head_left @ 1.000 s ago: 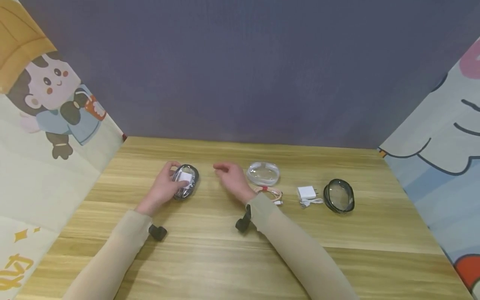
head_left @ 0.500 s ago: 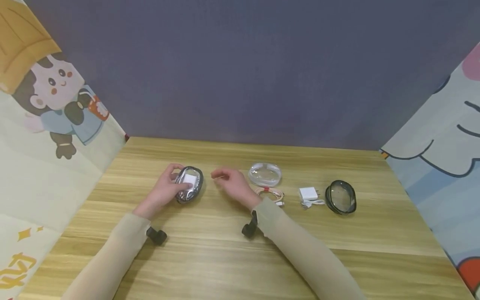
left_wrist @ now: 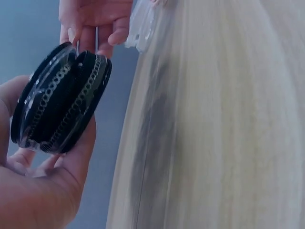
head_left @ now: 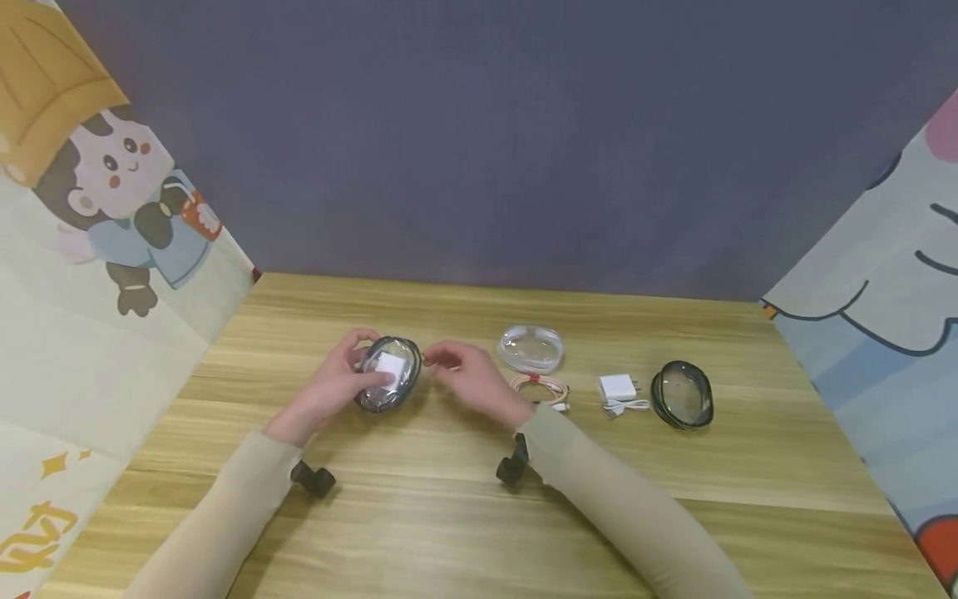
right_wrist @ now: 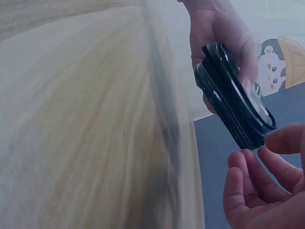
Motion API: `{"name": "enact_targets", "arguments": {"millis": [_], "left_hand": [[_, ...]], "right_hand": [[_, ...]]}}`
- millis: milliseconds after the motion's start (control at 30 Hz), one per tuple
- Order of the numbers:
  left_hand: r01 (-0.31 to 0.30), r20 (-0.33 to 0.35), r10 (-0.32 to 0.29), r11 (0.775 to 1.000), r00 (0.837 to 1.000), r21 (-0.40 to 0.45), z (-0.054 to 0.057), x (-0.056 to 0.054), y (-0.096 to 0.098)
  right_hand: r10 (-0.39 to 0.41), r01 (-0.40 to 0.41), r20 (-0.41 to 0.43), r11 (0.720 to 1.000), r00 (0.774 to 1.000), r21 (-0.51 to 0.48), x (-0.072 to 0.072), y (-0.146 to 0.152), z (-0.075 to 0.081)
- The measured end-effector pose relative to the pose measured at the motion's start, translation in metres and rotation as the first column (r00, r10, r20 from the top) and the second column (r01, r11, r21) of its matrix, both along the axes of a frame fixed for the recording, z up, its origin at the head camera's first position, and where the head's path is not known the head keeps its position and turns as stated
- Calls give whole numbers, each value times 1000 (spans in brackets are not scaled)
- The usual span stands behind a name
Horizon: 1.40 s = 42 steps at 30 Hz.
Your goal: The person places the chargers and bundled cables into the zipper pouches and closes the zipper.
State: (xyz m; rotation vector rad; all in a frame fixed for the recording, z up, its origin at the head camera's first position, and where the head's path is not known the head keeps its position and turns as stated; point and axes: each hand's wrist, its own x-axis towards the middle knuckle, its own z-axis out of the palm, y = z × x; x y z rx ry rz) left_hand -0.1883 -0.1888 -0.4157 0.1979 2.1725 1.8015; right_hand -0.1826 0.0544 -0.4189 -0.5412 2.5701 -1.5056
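Here, grips a black-edged clear case (head_left: 382, 398) with the left hand (head_left: 326, 389), left of centre over the far half of the wood-grain table (head_left: 419, 516), with the thumb across its window and a white block (head_left: 390, 365) visible inside. Holds the right hand (head_left: 477, 380), with bent fingers, at the case's right end, beside its zip (right_wrist: 224, 104); cannot tell whether pinching or touching. Right of that hand, shows a white-edged clear case (head_left: 531, 349) on the far side and a coiled peach cable (head_left: 557, 387) nearer. Farther right, shows a white charger (head_left: 617, 387), a white cable (head_left: 627, 405) and a second black-edged case (head_left: 683, 395).
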Motion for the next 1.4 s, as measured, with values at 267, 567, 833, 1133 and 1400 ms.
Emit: {"name": "enact_targets", "arguments": {"millis": [267, 567, 833, 1133, 1400], "left_hand": [[91, 0, -91, 993, 996, 71, 3, 5, 4], [223, -12, -223, 971, 975, 86, 8, 13, 6], [245, -52, -241, 962, 969, 117, 8, 18, 8], [271, -134, -260, 960, 956, 69, 11, 22, 11], [346, -288, -330, 938, 899, 5, 18, 27, 17]], "right_hand": [[-6, 7, 9, 998, 1000, -55, 0, 5, 9], [139, -136, 23, 984, 990, -116, -3, 15, 19], [164, -165, -22, 981, 986, -100, 0, 20, 26], [193, -196, -33, 969, 981, -151, 6, 23, 36], [215, -218, -38, 959, 976, -183, 11, 26, 41]]}}
